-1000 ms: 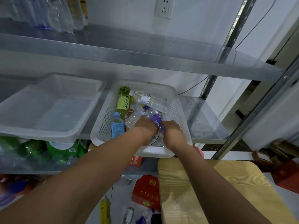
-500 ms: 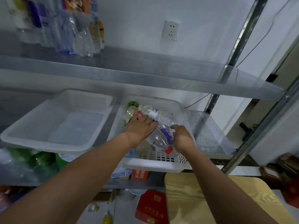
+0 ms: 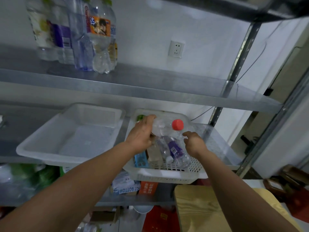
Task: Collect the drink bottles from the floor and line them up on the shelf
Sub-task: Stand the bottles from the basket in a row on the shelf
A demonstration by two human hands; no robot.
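Clear plastic bottle with the red cap [image 3: 164, 129] is in your left hand [image 3: 142, 136]. Fingers are wrapped round its base end and it's tilted, cap towards you, over the back of the white perforated plastic basket [image 3: 167, 174]. Right hand [image 3: 194, 145] hovers just beside it, fingers loosely curled, holding nothing; probably there to steady it. Purple-labelled clear bottle [image 3: 173, 148] lies near the basket's front edge. Upright bottles [image 3: 80, 39] stand at the left end of the grey steel upper shelf [image 3: 150, 84], likely the row to extend.

white tray [image 3: 83, 136], wall socket [image 3: 176, 48] and wooden stool [image 3: 200, 213].
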